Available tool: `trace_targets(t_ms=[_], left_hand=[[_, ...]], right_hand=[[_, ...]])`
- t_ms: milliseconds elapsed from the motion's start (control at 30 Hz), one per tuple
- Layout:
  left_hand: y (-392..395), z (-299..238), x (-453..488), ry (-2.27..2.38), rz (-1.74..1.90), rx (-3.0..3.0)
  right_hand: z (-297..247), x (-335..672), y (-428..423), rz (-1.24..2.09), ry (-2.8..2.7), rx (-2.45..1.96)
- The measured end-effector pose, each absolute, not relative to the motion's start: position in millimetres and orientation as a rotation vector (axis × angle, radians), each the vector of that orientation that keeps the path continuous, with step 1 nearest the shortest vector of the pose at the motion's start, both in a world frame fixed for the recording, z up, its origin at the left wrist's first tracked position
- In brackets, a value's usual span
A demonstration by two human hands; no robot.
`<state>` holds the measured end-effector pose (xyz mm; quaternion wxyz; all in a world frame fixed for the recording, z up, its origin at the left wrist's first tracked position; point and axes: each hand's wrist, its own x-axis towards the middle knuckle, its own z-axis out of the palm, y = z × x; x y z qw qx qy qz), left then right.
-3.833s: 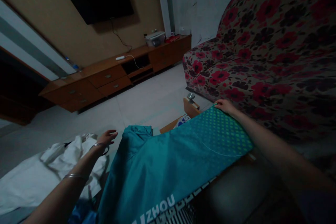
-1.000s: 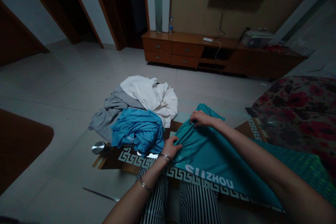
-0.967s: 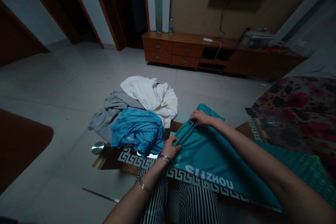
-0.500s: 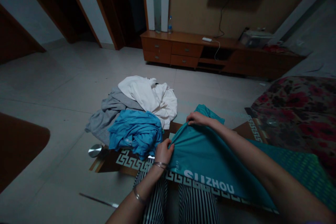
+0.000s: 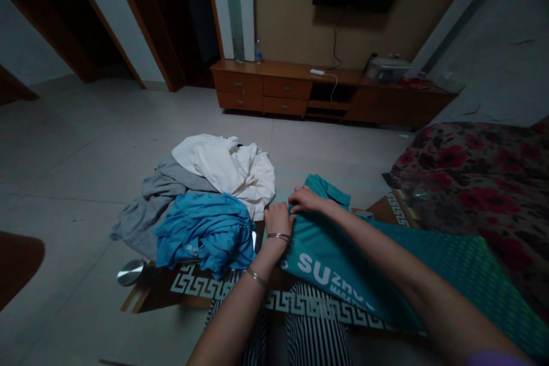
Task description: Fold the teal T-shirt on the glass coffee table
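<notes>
A teal T-shirt [image 5: 343,257] with white "SU" lettering lies stretched across the glass table [image 5: 201,283], its patterned green end reaching to the right edge of view. My left hand [image 5: 278,222], with bracelets on the wrist, is closed on the shirt's left edge. Right beside it, my right hand [image 5: 305,200] pinches the same edge a little farther back. Part of the shirt shows beyond my right hand. Left of my hands, a crumpled blue shirt [image 5: 206,231] lies in a heap with a grey garment [image 5: 150,200] and a white garment [image 5: 227,168].
A wooden TV cabinet [image 5: 285,88] stands along the far wall, with a water bottle [image 5: 258,51] and a white power strip [image 5: 317,72] on top. At the right is a flower-patterned cover [image 5: 472,166]. A brown rounded edge [image 5: 19,263] shows at the left.
My left hand has moved forward along the shirt's edge, close to my right hand. The "SU" lettering now lies flatter and shows more fully. The camera view has shifted somewhat to the right.
</notes>
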<state>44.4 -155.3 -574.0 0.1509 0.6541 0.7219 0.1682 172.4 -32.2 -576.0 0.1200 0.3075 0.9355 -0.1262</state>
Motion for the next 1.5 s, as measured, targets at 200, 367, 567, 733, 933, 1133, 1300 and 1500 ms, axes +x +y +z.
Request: trace_targets(t_ms=[200,367,567,733,933,1133,1300,1500], left_hand=[[-125.7,-569.3,40.5,2.116,0.283,1.883],[-153.9,-576.0,22.9,2.032,0.243,1.867],[-257.3,-599.0,-1.9,1.999,0.419,1.991],[-333.1,-606.1,-36.0,2.028,0.550,1.998],[-319.9,-577.0,-7.9,1.932,0.758,1.924],[-276.4,-568.8,20.2,2.112,0.276,1.820],[-309.1,-578.1,0.8,1.657,0.654,1.737],[-332.0,-592.8,-26.2,1.551,0.910,1.420]], right_hand=[[-570.8,173.2,-24.5,-0.360,2.731,0.816],[-577.0,173.5,-26.6,-0.333,2.714,0.934],[-585.8,176.8,-29.3,-0.331,2.707,1.022],[-582.2,174.9,-34.3,-0.320,2.692,1.043],[-565.3,171.4,-42.9,-0.326,2.653,1.038],[-565.3,167.9,-39.1,-0.342,2.610,1.046],[-573.7,169.4,-34.1,-0.370,2.613,1.054],[-572.7,170.2,-34.3,-0.385,2.614,1.055]])
